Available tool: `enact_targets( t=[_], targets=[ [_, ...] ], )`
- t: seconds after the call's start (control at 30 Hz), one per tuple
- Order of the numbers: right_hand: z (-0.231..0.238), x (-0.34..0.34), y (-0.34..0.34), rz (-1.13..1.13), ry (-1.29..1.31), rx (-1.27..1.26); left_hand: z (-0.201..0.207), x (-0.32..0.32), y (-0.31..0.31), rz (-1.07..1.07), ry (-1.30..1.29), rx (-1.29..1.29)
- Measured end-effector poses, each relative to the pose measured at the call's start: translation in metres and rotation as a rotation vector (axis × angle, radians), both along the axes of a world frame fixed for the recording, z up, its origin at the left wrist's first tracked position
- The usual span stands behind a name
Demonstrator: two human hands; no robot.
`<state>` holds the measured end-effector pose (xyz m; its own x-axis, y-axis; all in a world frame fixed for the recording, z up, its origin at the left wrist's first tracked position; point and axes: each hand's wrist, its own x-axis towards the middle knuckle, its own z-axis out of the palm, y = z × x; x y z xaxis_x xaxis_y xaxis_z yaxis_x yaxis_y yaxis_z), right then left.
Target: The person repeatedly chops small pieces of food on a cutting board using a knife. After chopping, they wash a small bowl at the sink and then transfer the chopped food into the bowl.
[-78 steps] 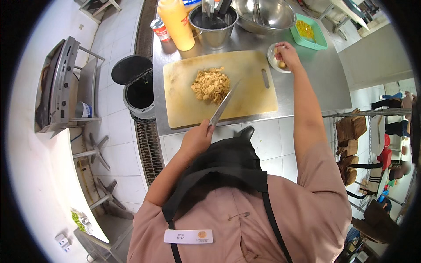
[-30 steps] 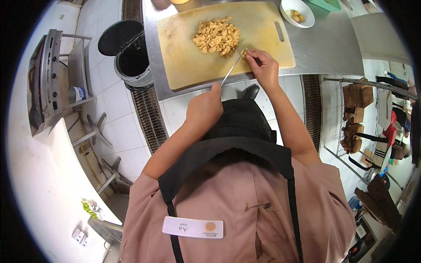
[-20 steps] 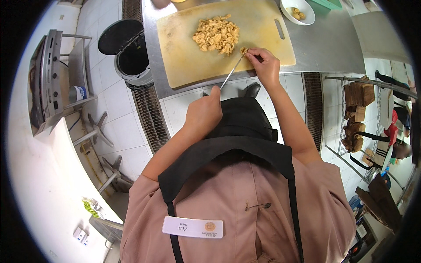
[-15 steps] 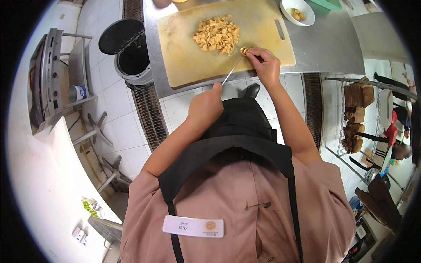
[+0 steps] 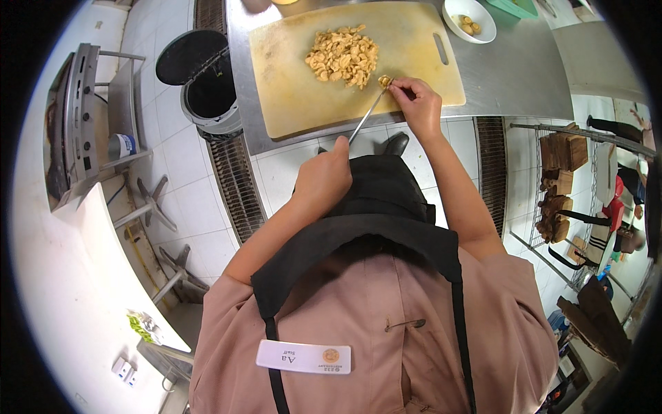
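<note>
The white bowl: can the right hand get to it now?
Probably yes. The right hand pins a piece on the board, and bare steel counter lies between it and the bowl.

A white oblong name badge (image 5: pixel 304 357) with a gold round emblem sits on the pink shirt — a white-and-blue tub (image 5: pixel 122 145), perhaps labelled, stands on the left shelf.

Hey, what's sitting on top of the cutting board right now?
On the cutting board lies a heap of chopped pale pieces. The right hand pins one small piece against the knife held by the left hand. Whatever lies under the right hand is hidden.
</note>
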<state>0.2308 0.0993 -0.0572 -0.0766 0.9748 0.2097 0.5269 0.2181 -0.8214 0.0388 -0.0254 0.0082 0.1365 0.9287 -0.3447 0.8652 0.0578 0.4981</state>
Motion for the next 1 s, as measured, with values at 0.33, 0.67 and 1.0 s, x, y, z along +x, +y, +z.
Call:
enact_targets(
  t=[0.33, 0.67, 1.0],
  targets=[
    [0.004, 0.001, 0.001, 0.037, -0.041, -0.021, 0.008, -0.005, 0.022, 0.014, -0.028, -0.045],
    [0.037, 0.010, 0.045, 0.776, -0.423, 0.232, 0.013, -0.032, 0.008, 0.092, -0.045, 0.013],
    [0.030, 0.011, 0.044, 0.582, -0.404, -0.005, 0.005, -0.025, 0.005, 0.060, -0.030, -0.014]
  ],
)
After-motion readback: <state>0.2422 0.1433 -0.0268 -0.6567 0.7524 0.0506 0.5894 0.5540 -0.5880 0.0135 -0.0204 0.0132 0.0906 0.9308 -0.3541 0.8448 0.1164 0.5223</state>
